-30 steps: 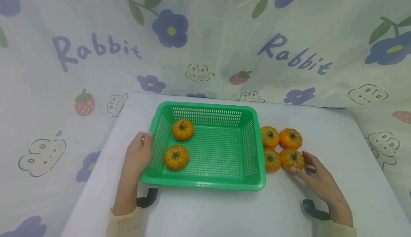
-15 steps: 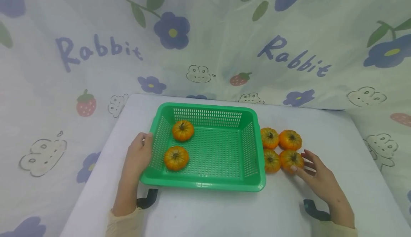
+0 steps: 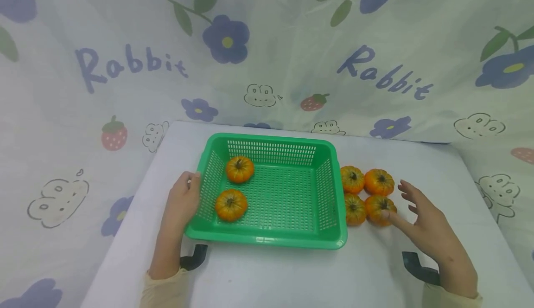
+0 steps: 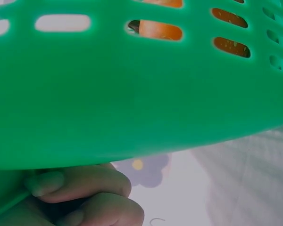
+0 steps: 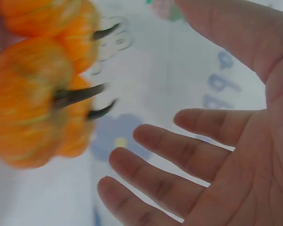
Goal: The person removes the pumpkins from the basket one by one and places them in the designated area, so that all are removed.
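Head view.
- Basket: one, green plastic, slotted walls, on the white surface. Contents: two orange pumpkins, a far one and a near one, both toward the left wall; same places as a second ago.
- Pumpkins outside: four, in a two-by-two cluster just right of the basket — far left, far right, near left, near right.
- Left hand: grip closed on the basket's left rim, as in the earlier frames.
- Right hand: changed. Earlier its fingers and thumb were set about the near right pumpkin; now the fingers have come away to the right and the grip is spread wider, the thumb tip overlapping that pumpkin in this view.
- Backdrop: pale cloth printed with flowers, strawberries, rabbits and the word "Rabbit".

Left wrist view.
- Curled fingers at the edge of the basket, a detail the head view hides; orange patches visible through the wall slots.

Right wrist view.
- Palm and four straight, separated fingers, holding nothing — a gap shows between fingertips and pumpkins, which the head view leaves unclear.
- Three dark, curved stems in profile; pumpkins slightly blurred.
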### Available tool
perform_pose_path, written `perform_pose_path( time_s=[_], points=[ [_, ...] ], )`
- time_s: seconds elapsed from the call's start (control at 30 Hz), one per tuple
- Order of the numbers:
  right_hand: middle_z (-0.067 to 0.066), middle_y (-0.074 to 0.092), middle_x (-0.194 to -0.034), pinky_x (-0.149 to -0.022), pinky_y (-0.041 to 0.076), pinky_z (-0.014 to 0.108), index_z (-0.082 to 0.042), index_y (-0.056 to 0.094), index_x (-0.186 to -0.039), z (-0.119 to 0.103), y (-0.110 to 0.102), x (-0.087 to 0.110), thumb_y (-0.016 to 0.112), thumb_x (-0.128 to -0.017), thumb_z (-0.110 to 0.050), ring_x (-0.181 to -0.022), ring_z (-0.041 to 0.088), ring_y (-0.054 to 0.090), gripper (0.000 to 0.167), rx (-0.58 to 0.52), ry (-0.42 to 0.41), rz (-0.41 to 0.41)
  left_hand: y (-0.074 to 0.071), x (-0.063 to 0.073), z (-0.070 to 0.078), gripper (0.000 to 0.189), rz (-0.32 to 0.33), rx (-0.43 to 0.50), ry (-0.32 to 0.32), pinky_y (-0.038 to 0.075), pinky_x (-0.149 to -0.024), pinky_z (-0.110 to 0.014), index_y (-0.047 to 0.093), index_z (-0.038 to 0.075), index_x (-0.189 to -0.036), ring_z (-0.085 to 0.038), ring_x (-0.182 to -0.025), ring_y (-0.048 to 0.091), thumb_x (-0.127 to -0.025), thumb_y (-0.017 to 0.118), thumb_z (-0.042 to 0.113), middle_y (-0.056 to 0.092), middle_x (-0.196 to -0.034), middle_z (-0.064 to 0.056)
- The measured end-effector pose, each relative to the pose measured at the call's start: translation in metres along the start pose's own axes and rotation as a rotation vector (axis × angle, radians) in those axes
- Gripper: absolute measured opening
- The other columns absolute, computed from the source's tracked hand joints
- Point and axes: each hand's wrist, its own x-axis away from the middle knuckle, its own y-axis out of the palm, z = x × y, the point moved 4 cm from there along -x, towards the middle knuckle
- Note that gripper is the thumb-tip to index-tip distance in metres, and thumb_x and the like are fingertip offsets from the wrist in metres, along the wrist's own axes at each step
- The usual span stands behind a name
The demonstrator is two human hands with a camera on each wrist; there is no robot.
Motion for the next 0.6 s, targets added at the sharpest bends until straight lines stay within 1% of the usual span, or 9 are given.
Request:
perform_pose_path(
  time_s=[0.17, 0.27, 0.33, 0.43, 0.5, 0.57, 0.6],
  points=[
    [0.036, 0.042, -0.153, -0.093, 0.047, 0.071, -0.002, 0.021, -0.165, -0.022, -0.009, -0.008, 0.082, -0.092, -0.044, -0.126, 0.062, 0.049, 0.103, 0.021, -0.047, -0.014, 0.000, 0.001, -0.001, 0.069, -0.003, -0.001, -0.004, 0.050, -0.071, -0.039, 0.051, 0.002, -0.135, -0.029, -0.085, 0.060, -0.111, 0.023, 0.059, 0.064, -0.108, -0.018],
    [0.033, 0.042, -0.154, -0.089, 0.050, 0.070, -0.006, 0.021, -0.165, -0.035, -0.010, -0.012, 0.080, -0.093, -0.046, -0.126, 0.062, 0.050, 0.102, 0.022, -0.069, -0.040, 0.000, 0.001, -0.001, 0.068, -0.001, 0.000, -0.006, 0.050, -0.071, -0.038, 0.052, 0.002, -0.134, -0.028, -0.084, 0.059, -0.111, 0.023, 0.059, 0.063, -0.107, -0.018],
    [0.029, 0.043, -0.156, -0.091, 0.049, 0.071, -0.007, 0.022, -0.166, -0.044, -0.009, -0.014, 0.080, -0.093, -0.046, -0.127, 0.060, 0.050, 0.100, 0.011, -0.095, -0.051, 0.000, 0.001, -0.001, 0.067, -0.001, 0.003, -0.008, 0.050, -0.070, -0.038, 0.052, 0.003, -0.134, -0.028, -0.084, 0.059, -0.111, 0.023, 0.059, 0.063, -0.106, -0.018],
    [0.024, 0.043, -0.158, -0.096, 0.044, 0.073, -0.011, 0.026, -0.165, -0.062, -0.009, -0.018, 0.079, -0.094, -0.045, -0.132, 0.055, 0.049, 0.096, -0.014, -0.154, -0.060, 0.000, 0.001, 0.000, 0.067, 0.002, 0.008, -0.008, 0.050, -0.071, -0.038, 0.052, 0.003, -0.133, -0.029, -0.084, 0.059, -0.111, 0.024, 0.059, 0.063, -0.106, -0.018],
    [0.020, 0.043, -0.159, -0.101, 0.039, 0.075, -0.012, 0.028, -0.165, -0.076, -0.009, -0.021, 0.080, -0.093, -0.044, -0.136, 0.051, 0.046, 0.094, -0.034, -0.208, -0.069, -0.001, 0.001, 0.001, 0.067, 0.002, 0.008, -0.007, 0.050, -0.071, -0.039, 0.052, 0.003, -0.134, -0.029, -0.085, 0.059, -0.111, 0.024, 0.059, 0.063, -0.107, -0.018],
    [0.017, 0.042, -0.160, -0.102, 0.038, 0.074, -0.013, 0.030, -0.164, -0.091, -0.008, -0.026, 0.081, -0.093, -0.043, -0.137, 0.046, 0.046, 0.092, -0.041, -0.267, -0.083, -0.001, 0.001, 0.002, 0.066, 0.005, 0.008, -0.006, 0.050, -0.072, -0.039, 0.052, 0.003, -0.134, -0.029, -0.086, 0.059, -0.111, 0.024, 0.058, 0.063, -0.107, -0.018],
    [0.015, 0.042, -0.160, -0.102, 0.041, 0.071, -0.013, 0.031, -0.164, -0.099, -0.007, -0.029, 0.081, -0.093, -0.044, -0.133, 0.043, 0.050, 0.092, -0.037, -0.294, -0.090, -0.002, 0.002, 0.002, 0.066, 0.006, 0.008, -0.004, 0.049, -0.072, -0.039, 0.052, 0.003, -0.134, -0.029, -0.085, 0.059, -0.111, 0.024, 0.058, 0.063, -0.106, -0.018]
  ],
)
